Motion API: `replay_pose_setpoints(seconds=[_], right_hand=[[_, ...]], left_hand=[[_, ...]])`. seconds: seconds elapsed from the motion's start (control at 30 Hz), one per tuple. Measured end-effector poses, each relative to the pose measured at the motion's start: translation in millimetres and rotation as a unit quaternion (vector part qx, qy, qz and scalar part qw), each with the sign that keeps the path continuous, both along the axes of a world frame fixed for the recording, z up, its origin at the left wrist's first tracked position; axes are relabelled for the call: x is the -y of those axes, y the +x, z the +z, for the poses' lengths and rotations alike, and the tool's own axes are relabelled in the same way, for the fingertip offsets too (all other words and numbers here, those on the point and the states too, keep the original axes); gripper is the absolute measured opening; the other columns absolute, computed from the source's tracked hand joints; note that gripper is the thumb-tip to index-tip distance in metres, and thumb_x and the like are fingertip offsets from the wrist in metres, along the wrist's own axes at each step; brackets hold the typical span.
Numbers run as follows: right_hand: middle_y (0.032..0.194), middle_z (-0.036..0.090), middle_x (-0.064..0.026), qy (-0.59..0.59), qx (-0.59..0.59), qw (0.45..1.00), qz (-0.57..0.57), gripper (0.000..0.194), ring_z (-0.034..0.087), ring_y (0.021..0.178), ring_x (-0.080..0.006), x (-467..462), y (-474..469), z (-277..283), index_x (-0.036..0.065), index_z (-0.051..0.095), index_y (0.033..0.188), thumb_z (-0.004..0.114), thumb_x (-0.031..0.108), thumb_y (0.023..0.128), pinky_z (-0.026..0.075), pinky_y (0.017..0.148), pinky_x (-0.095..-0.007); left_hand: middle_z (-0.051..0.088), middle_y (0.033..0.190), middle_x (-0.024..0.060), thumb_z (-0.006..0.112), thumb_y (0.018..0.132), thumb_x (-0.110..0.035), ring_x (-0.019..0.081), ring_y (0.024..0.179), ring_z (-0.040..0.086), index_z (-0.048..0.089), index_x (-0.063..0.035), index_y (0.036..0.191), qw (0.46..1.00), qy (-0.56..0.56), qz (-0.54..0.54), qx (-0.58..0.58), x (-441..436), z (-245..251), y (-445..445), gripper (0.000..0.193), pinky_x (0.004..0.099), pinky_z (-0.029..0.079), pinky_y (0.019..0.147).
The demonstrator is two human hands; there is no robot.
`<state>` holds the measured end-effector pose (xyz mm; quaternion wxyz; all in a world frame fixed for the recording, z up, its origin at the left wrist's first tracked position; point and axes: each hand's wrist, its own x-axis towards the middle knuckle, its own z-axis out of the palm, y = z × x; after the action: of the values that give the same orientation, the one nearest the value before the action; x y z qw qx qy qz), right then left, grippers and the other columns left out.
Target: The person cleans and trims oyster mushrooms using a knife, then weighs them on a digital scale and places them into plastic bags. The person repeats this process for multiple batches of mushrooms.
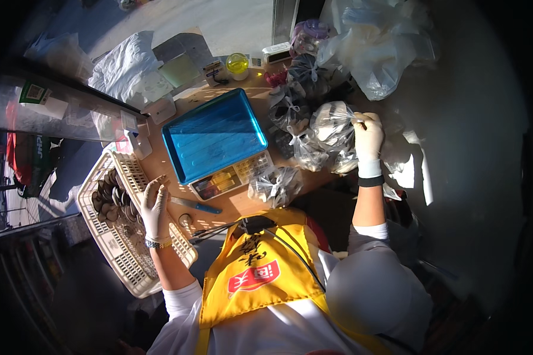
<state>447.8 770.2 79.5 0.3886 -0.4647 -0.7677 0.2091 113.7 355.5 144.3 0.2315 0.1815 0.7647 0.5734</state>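
My gloved right hand grips the gathered top of a clear plastic bag with pale contents. That bag stands among other tied bags at the right side of the wooden table. My gloved left hand holds nothing, fingers apart, over the inner rim of a cream plastic basket. Brown-capped mushrooms lie in the basket beside it. A blue tray rests on a digital scale between my hands. To the right of my left hand lies a knife with a blue handle.
A tied clear bag sits at the table's near edge, with dark-filled bags farther back. Large plastic bags hang at the upper right. A jar with yellow contents stands at the far edge. A glass panel borders the left.
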Motion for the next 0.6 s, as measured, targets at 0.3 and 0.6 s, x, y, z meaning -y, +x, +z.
replay_pose_setpoints(seconds=[0.3,0.6], right_hand=[[0.098,0.065,-0.012,-0.014,0.002,1.0,-0.01,0.015,0.064,0.087,-0.0241,-48.0,0.7,-36.1,-0.002,0.073,0.093,0.075,0.001,0.078,0.053,0.08,-0.0333],[0.09,0.068,-0.0117,0.025,0.059,0.997,0.035,0.014,0.066,0.084,-0.0247,-95.0,1.0,-96.0,-0.001,0.074,0.088,0.078,-0.001,0.074,0.053,0.079,-0.0345]], left_hand=[[0.067,0.118,0.0044,0.061,0.098,-0.008,0.0072,0.1,0.059,0.063,0.0002,0.124,0.998,-0.016,0.052,-0.005,15.2,-3.6,13.7,0.027,0.0221,0.047,0.085],[0.067,0.117,0.006,0.057,0.099,-0.005,0.0093,0.103,0.059,0.062,0.0011,0.125,0.987,-0.033,0.149,0.042,33.7,-2.3,39.2,0.028,0.0233,0.048,0.088]])
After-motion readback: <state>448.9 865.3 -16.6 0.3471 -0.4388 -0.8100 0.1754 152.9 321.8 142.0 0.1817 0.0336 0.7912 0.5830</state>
